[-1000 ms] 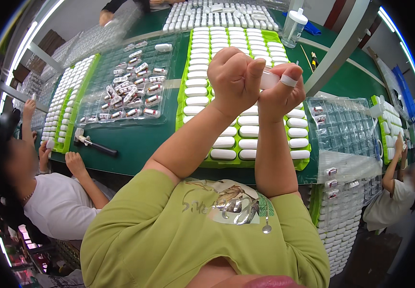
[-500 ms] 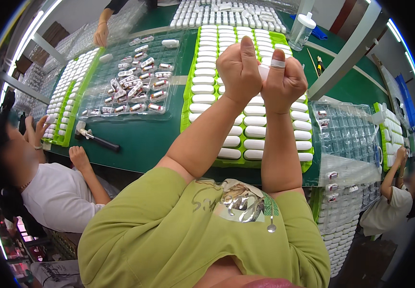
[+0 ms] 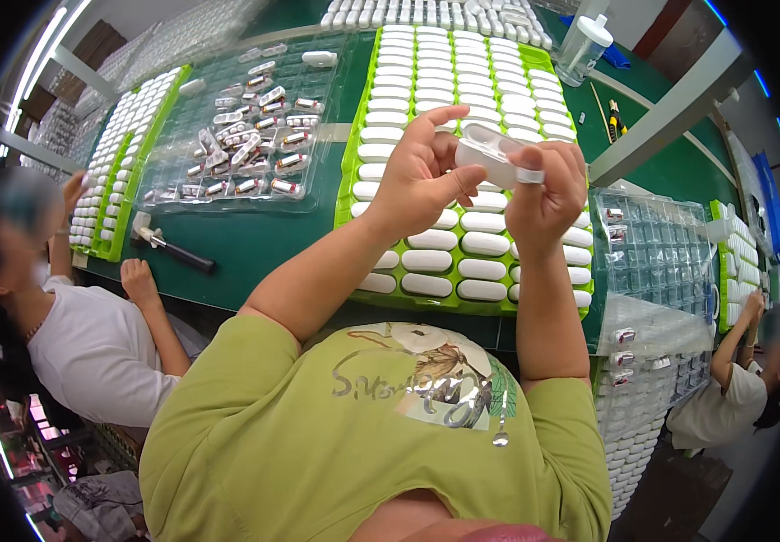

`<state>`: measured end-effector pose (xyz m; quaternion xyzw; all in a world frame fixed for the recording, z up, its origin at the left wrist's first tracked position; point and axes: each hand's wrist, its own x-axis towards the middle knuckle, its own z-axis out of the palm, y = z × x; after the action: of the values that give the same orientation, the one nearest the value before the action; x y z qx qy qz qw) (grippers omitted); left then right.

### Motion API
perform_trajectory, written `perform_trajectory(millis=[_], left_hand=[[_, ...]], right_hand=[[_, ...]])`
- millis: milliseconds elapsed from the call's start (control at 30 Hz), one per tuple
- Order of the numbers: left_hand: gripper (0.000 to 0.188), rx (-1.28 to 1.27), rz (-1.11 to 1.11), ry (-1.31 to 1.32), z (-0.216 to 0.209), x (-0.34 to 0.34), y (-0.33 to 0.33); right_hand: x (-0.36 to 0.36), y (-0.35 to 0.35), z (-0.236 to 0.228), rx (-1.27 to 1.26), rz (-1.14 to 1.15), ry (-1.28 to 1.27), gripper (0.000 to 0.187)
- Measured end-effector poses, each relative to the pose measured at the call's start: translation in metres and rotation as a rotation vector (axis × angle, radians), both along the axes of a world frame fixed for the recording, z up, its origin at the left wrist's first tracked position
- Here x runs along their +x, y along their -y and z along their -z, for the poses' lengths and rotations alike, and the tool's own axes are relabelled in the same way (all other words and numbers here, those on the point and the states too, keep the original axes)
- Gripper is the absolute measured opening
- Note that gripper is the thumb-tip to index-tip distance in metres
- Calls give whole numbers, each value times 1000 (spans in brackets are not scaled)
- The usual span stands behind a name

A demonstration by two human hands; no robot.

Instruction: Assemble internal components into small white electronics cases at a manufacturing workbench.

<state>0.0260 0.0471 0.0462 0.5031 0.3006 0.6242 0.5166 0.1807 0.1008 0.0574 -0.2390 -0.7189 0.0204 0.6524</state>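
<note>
Above the green tray [image 3: 347,181] my right hand [image 3: 548,199] grips a small white rounded case [image 3: 491,164]. A white band wraps its thumb. The case stands open, showing hollows inside. My left hand [image 3: 417,172] is at the case's left side, index finger stretched out and thumb close to its lower edge; whether the thumb touches it I cannot tell. Rows of similar white oblong cases [image 3: 431,239], lying closed, fill the tray beneath both hands.
Left lies a clear blister tray [image 3: 318,194] of small electronic parts, with a hammer [image 3: 173,248] nearby. A clear bottle [image 3: 584,50], a cutter [image 3: 616,117] and a slanting grey post [image 3: 670,104] are at right. Co-workers [image 3: 74,343] sit at both sides.
My fists have come apart and lowered slightly. The left fingers have spread, and the white case, mostly hidden before, now shows open in my right hand.
</note>
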Motion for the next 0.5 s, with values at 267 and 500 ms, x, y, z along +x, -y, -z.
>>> perform_trajectory(millis=[267, 500], left_hand=[[67, 54, -22, -95, 20, -8, 8], [57, -151, 52, 40, 30, -8, 5]], right_hand=[[30, 17, 34, -1104, -742, -351, 23], [31, 24, 42, -1073, -738, -257, 29]])
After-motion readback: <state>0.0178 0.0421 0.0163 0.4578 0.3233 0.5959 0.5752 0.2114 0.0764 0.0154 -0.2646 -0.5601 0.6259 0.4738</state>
